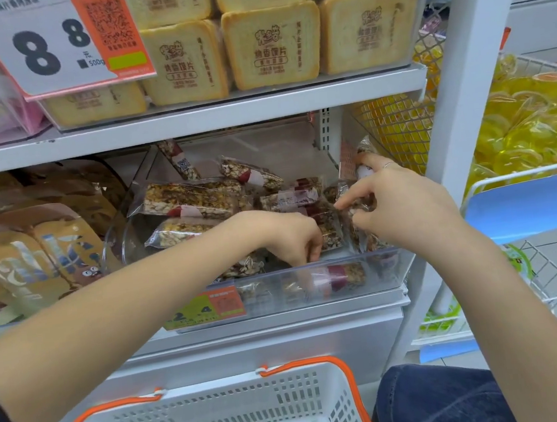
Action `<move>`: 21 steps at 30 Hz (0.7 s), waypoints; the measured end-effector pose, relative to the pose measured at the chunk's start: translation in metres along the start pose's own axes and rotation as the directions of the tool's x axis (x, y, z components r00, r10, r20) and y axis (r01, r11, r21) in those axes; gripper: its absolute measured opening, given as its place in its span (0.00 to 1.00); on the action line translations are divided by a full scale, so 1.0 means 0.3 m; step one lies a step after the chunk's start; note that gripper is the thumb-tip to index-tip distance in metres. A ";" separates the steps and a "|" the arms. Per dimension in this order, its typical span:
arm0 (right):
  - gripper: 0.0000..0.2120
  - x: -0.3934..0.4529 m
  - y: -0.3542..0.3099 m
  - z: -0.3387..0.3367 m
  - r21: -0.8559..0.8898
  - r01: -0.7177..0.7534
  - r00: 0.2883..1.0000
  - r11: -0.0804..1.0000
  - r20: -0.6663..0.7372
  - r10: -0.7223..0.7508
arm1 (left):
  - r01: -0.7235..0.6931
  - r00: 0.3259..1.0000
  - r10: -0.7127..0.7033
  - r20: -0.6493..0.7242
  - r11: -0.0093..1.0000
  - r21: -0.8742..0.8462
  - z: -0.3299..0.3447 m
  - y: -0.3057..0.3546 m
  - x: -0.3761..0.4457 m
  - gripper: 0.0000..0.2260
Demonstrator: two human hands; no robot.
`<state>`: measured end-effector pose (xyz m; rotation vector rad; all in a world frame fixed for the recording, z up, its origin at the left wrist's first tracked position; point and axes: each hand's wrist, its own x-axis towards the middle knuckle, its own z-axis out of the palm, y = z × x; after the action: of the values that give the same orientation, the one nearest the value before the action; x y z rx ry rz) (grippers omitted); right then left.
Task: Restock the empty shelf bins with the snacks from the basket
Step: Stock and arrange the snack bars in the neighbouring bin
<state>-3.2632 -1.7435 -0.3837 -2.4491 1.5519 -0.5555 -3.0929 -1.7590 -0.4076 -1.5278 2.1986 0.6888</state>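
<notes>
The white shelving unit [191, 116] fills the view, with stacked toast-slice packs [272, 46] at twelve o'clock on the upper shelf and a big price card [46, 42] at eleven o'clock. At six o'clock sits the white basket [223, 419] with orange handles; what shows of its inside holds no snacks. At three o'clock a wire bin of yellow wrapped sweets [529, 122] hangs beside the unit, and brown snack bags [33, 243] lie at nine o'clock. In the centre, on the lower shelf, the clear plastic bin [380, 272] holds a loose pile of wrapped nut-and-grain bars [190, 197]. The right hand [403, 204] reaches into the bin's right end, at two o'clock from the centre, its fingers clenched round a bundle of bars. The left hand [290, 237] dips beside it, fingers curled downward, pinching a bar just behind the bin's front wall.
</notes>
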 end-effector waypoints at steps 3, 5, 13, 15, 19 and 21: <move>0.13 -0.001 0.002 -0.001 0.008 0.005 1.000 1.000 0.000 -0.005 | 0.060 0.998 -0.061 0.002 0.995 0.075 -0.019 -0.002 -0.001 0.20; 0.14 -0.003 0.002 -0.002 0.005 0.006 1.000 1.000 -0.001 -0.006 | 0.074 0.997 -0.075 0.000 0.988 0.134 -0.026 0.002 0.001 0.18; 0.14 -0.011 -0.016 -0.002 0.023 -0.036 0.998 0.999 -0.042 0.037 | 0.092 0.993 -0.077 -0.087 0.977 0.190 -0.007 0.001 -0.025 0.21; 0.14 -0.011 -0.020 0.003 0.034 -0.034 0.997 0.999 -0.062 0.036 | 0.090 0.992 -0.070 -0.105 0.976 0.198 -0.002 -0.002 -0.032 0.20; 0.17 -0.015 -0.014 0.008 0.019 -0.017 0.992 1.000 -0.123 0.020 | 0.102 0.983 -0.062 -0.171 0.966 0.236 0.007 -0.009 -0.033 0.09; 0.18 -0.022 -0.006 0.004 0.002 -0.008 0.987 1.000 -0.163 0.008 | 0.115 0.979 -0.068 -0.190 0.961 0.251 0.012 -0.010 -0.033 0.05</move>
<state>-3.2637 -1.7369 -0.3854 -2.4492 1.6193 -0.7732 -3.0868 -1.7504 -0.4055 -1.5928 2.2237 0.2269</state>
